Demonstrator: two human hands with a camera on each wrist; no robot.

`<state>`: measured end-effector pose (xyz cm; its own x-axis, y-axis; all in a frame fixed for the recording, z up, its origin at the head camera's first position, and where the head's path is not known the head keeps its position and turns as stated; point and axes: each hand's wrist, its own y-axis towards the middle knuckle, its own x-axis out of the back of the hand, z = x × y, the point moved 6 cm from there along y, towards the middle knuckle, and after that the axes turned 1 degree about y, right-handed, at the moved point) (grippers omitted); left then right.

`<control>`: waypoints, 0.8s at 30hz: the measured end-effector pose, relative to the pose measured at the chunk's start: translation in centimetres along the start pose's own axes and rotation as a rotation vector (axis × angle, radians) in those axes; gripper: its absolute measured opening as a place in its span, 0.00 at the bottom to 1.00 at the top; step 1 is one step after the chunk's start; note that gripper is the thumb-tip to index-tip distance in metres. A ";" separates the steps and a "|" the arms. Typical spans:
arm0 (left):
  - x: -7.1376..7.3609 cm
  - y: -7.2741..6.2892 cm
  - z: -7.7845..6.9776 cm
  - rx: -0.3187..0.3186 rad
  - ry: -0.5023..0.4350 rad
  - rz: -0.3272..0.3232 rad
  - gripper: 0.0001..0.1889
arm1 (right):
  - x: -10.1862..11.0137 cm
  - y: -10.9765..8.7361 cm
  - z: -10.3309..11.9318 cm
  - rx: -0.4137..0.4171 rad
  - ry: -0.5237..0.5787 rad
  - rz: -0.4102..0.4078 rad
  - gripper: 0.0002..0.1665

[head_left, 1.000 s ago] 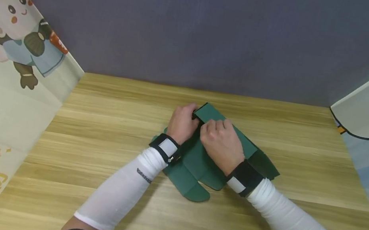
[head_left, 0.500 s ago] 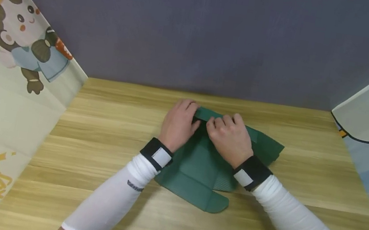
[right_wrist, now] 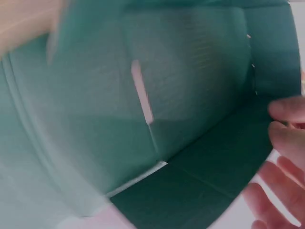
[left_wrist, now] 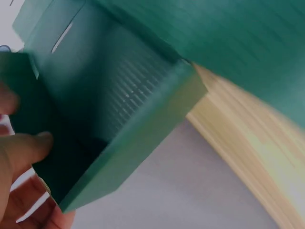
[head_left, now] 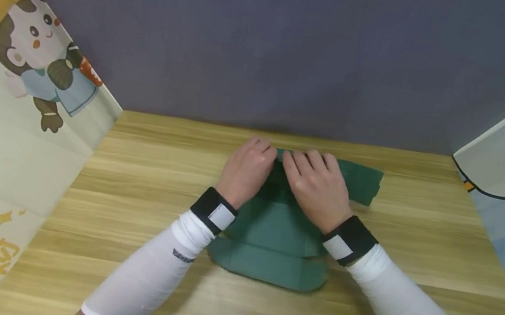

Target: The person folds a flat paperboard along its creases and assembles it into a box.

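The left hand [head_left: 246,173] and right hand [head_left: 317,187] are working close together at the far side of an unfolded green box [head_left: 271,226], each clamping its grip on the card wall. The box is spreading over the middle of the tabletop [head_left: 146,173], its round-ended flap [head_left: 265,265] pointing toward the person. A panel [head_left: 364,183] is sticking out beyond the right hand, and black bands [head_left: 213,211] are circling both wrists.
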<state>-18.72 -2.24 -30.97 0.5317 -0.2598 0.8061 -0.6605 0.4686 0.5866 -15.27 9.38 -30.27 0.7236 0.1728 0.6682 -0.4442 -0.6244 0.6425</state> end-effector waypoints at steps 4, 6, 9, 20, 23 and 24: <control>0.4 -0.5 1.3 0.106 -0.052 -0.026 0.03 | 1.3 -0.6 -0.8 -0.094 0.175 0.004 0.13; 0.7 -0.8 1.9 0.156 -0.078 -0.046 0.02 | 1.6 -1.1 -1.5 -0.169 0.300 0.041 0.12; 1.0 -1.1 2.9 0.220 -0.089 -0.077 0.02 | 1.4 -2.0 -2.4 -0.292 0.442 0.143 0.14; 1.3 -2.4 4.1 0.318 -0.103 -0.178 0.02 | 0.3 -3.5 -4.8 -0.481 0.525 0.251 0.16; 1.2 -2.8 4.1 0.342 -0.113 -0.199 0.03 | 0.3 -3.5 -5.9 -0.515 0.485 0.211 0.21; 1.2 -3.0 4.2 0.351 -0.114 -0.206 0.03 | 0.4 -3.6 -6.3 -0.529 0.469 0.197 0.23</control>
<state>-18.30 -7.46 -31.41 0.6224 -0.4190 0.6611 -0.6975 0.0862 0.7114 -16.75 16.50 -29.97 0.3548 0.4772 0.8040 -0.8238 -0.2471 0.5102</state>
